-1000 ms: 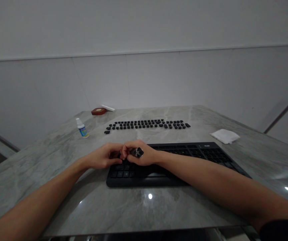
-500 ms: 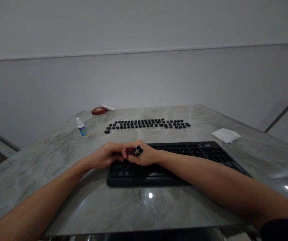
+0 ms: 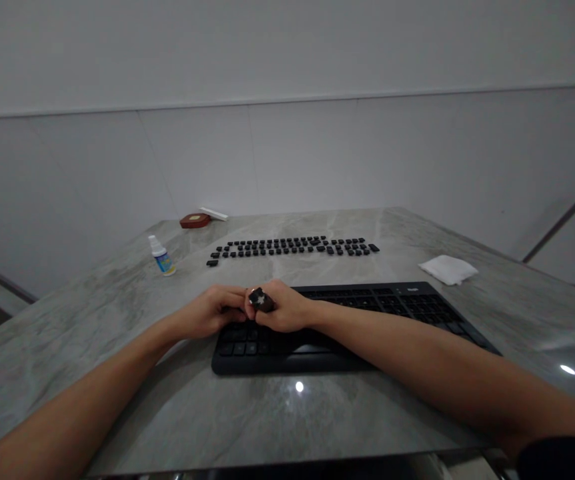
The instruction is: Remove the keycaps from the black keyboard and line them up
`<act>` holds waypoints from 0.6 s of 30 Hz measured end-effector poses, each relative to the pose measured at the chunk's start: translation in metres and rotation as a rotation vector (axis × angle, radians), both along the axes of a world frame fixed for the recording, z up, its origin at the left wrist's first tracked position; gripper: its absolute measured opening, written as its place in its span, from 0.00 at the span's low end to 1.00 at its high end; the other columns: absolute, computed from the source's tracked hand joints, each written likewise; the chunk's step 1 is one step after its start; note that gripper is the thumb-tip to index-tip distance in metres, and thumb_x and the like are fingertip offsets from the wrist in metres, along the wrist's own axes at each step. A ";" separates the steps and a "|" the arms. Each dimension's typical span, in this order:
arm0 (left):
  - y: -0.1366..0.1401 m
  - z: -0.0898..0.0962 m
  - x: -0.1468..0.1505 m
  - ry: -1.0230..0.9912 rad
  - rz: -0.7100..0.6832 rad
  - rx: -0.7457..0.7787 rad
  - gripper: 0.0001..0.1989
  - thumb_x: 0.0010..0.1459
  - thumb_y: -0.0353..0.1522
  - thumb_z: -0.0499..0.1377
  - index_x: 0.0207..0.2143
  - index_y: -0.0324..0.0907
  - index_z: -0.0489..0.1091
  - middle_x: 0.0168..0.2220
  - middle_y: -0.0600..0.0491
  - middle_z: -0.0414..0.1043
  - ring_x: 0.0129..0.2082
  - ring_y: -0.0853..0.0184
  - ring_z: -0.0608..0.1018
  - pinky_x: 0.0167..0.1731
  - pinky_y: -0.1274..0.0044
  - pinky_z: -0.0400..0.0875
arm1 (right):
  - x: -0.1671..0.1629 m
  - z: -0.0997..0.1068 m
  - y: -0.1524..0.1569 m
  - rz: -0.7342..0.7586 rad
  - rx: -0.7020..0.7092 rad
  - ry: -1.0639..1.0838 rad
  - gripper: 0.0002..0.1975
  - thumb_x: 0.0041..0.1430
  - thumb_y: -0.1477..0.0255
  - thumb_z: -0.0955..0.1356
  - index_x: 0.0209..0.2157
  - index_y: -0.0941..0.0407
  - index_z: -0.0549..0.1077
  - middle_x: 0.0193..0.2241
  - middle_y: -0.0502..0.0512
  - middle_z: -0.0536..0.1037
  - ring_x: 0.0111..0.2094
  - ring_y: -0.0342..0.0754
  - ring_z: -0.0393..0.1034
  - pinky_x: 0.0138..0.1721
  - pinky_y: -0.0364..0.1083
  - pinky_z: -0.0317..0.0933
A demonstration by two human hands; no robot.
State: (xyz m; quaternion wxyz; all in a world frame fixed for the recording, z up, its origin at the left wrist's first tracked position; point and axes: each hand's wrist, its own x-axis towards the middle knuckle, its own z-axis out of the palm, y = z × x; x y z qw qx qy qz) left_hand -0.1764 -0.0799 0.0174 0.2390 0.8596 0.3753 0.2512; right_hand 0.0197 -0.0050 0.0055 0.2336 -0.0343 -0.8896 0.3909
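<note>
Surface: grey marbled table (image 3: 192,420), glossy, two bright lamp reflections on it, one below the keyboard, one far right. Room: plain pale wall (image 3: 287,157) behind, thin horizontal trim (image 3: 247,103) across it, faint panel seams below that; dark slanted strip (image 3: 556,228) at right. Lighting dim. Black keyboard (image 3: 292,364) lies flat near the table's front edge, its left end under both hands. Right hand (image 3: 283,307) is closed around a dark handle (image 3: 262,301), pale mark on the end facing the camera; working tip hidden. Left hand (image 3: 213,311) is curled at the keyboard's left end, fingers meeting the right's; can't tell whether it grips anything. Loose black keycaps (image 3: 286,251) sit in rows beyond the keyboard. White spray bottle (image 3: 161,257), blue label, upright left of them. Red-brown box (image 3: 194,221) and white strip (image 3: 213,214) at back left. White folded cloth (image 3: 448,269) beyond the keyboard's right end.
</note>
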 end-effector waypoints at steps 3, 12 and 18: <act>-0.001 0.004 0.002 -0.010 0.001 -0.027 0.07 0.59 0.23 0.56 0.33 0.38 0.73 0.39 0.51 0.75 0.38 0.68 0.77 0.42 0.78 0.69 | 0.001 0.001 -0.001 -0.029 0.042 -0.053 0.05 0.49 0.80 0.65 0.27 0.57 0.70 0.23 0.45 0.70 0.26 0.40 0.64 0.29 0.39 0.56; -0.005 0.011 0.006 0.006 0.079 -0.144 0.06 0.61 0.28 0.56 0.34 0.37 0.72 0.34 0.52 0.73 0.33 0.69 0.75 0.36 0.80 0.68 | 0.006 0.019 -0.014 -0.190 0.162 -0.270 0.04 0.51 0.76 0.66 0.29 0.58 0.73 0.25 0.50 0.74 0.26 0.42 0.66 0.29 0.40 0.55; -0.004 0.010 0.003 -0.012 0.130 -0.227 0.07 0.60 0.30 0.57 0.40 0.37 0.71 0.36 0.51 0.75 0.35 0.66 0.76 0.39 0.76 0.70 | 0.005 0.026 -0.027 -0.398 0.177 -0.417 0.11 0.53 0.70 0.64 0.32 0.56 0.78 0.28 0.56 0.79 0.30 0.50 0.72 0.29 0.43 0.56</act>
